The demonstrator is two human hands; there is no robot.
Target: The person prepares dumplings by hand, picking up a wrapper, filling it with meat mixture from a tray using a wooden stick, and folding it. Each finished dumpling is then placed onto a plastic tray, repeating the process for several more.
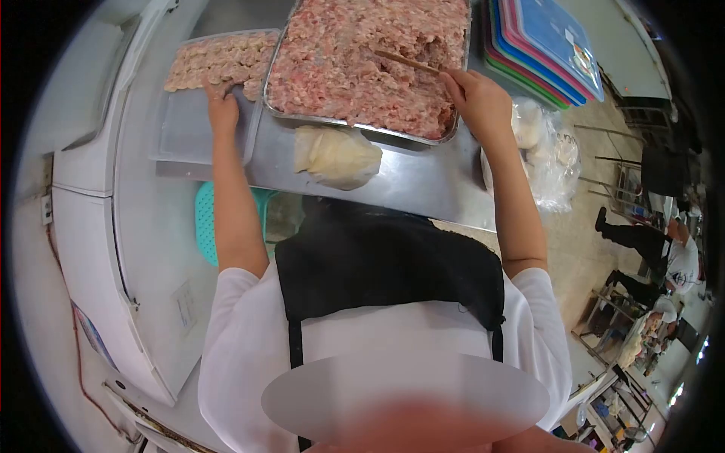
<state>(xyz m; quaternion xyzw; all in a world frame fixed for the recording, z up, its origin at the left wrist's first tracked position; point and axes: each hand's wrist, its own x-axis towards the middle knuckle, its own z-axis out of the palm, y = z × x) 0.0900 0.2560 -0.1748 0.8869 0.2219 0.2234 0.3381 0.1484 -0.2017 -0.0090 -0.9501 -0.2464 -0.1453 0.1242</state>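
Note:
My left hand (221, 106) reaches over a shallow plastic tray (189, 136) at the upper left. Its fingers are around a dumpling (219, 88) at the lower edge of the packed rows of pale dumplings (226, 57). My right hand (480, 100) grips a flat wooden stick (411, 62), whose far end rests in ground meat filling (340, 68). The filling heaps up in a large metal pan (355, 124), with a hollow near the stick. Just below the pan lies a stack of pale round dough wrappers (337, 156) on the steel table (430, 177).
Stacked colored plastic lids (551, 38) stand at the upper right. Below them are clear bags with pale dough (544, 151). A turquoise basket (205, 223) sits under the table edge. A white freezer (113, 226) stands at left. Other people (664, 253) are far right.

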